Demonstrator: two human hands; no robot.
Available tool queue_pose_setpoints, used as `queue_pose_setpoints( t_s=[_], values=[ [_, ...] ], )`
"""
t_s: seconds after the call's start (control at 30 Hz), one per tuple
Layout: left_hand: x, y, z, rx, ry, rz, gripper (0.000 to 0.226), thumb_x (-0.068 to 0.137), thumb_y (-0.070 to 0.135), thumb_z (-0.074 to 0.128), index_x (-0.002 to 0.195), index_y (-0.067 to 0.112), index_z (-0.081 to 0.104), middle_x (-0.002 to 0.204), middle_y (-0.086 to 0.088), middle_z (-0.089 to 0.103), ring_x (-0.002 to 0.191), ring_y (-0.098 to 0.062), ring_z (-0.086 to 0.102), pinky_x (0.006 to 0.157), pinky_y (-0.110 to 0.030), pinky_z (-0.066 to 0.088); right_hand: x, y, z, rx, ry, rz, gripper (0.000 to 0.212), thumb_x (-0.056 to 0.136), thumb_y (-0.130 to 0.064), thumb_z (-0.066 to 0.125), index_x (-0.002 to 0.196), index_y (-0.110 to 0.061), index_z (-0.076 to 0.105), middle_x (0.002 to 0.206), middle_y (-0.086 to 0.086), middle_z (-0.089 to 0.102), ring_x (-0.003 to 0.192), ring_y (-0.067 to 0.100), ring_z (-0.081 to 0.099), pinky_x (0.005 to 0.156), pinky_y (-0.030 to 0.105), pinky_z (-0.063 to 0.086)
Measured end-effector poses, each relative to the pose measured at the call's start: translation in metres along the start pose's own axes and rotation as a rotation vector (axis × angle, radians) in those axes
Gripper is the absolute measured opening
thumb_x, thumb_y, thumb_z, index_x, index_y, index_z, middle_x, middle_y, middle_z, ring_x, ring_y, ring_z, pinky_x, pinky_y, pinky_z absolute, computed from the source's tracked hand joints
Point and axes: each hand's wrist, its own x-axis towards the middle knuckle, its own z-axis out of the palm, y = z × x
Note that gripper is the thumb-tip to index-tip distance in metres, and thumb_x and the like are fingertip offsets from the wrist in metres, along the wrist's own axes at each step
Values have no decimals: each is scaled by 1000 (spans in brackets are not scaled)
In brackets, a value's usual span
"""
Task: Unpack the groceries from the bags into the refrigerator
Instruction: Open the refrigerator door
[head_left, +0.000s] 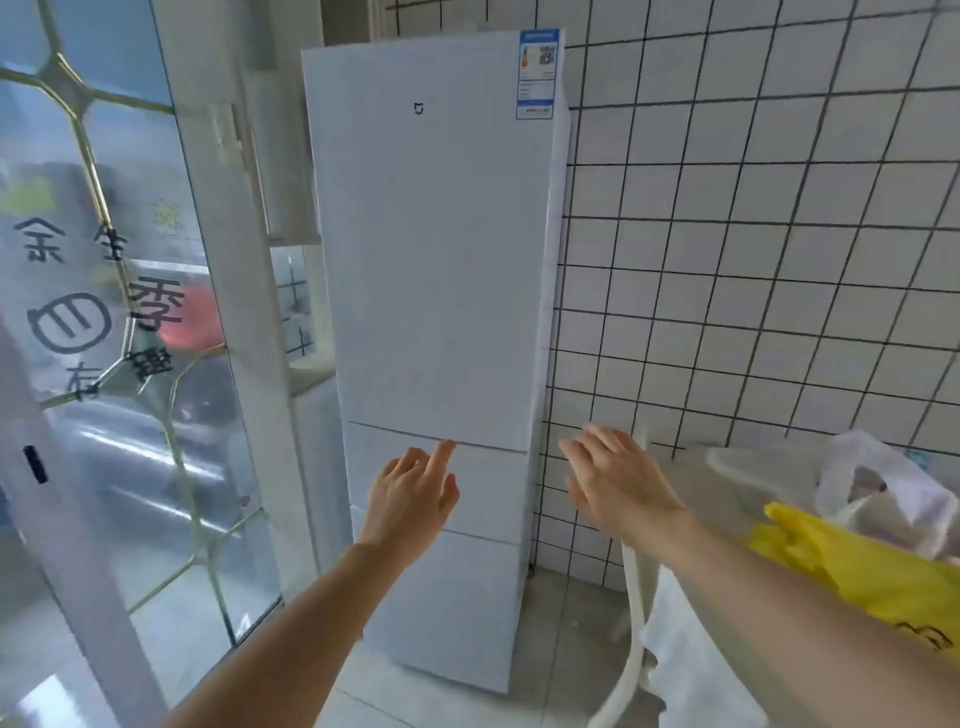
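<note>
Tall white refrigerator (436, 270) is seen ahead, doors closed. Left hand (410, 499) is raised before its seam, fingers loosely spread, nothing held. Right hand (613, 478) likewise open, empty. Yellow plastic bag (852, 566) and clear plastic bag (883, 483) are set on the table (727, 483), right.

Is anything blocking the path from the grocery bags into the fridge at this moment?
Yes: the refrigerator is fully closed, all its doors flush. The yellow bag and the clear bag sit to its right. The left hand reaches toward the seam under the top door; the right hand holds nothing.
</note>
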Motion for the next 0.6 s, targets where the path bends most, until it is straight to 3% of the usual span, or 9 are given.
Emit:
queue_pose_setpoints(
  t_s=[0.3, 0.47, 0.6],
  values=[
    [60, -149, 20, 74, 0, -138, 31, 88, 18, 63, 118, 14, 58, 79, 0, 71, 86, -25, 66, 79, -35, 52, 154, -37, 79, 65, 59, -74, 29, 78, -18, 63, 103, -3, 65, 99, 10, 68, 104, 32, 61, 88, 40, 53],
    [109, -241, 24, 75, 42, -198, 35, 93, 23, 55, 127, 14, 54, 104, -2, 71, 102, -26, 64, 90, -37, 47, 263, -70, 109, 91, 137, -87, 32, 77, -16, 67, 104, 0, 64, 105, 13, 65, 105, 33, 60, 85, 40, 53],
    [133, -296, 34, -2, 92, -285, 35, 95, 23, 53, 128, 14, 51, 115, -4, 68, 106, -26, 62, 87, -35, 47, 332, -94, 130, 119, 189, -142, 38, 79, -19, 66, 111, 1, 62, 112, 14, 64, 111, 33, 58, 90, 40, 51]
  ],
)
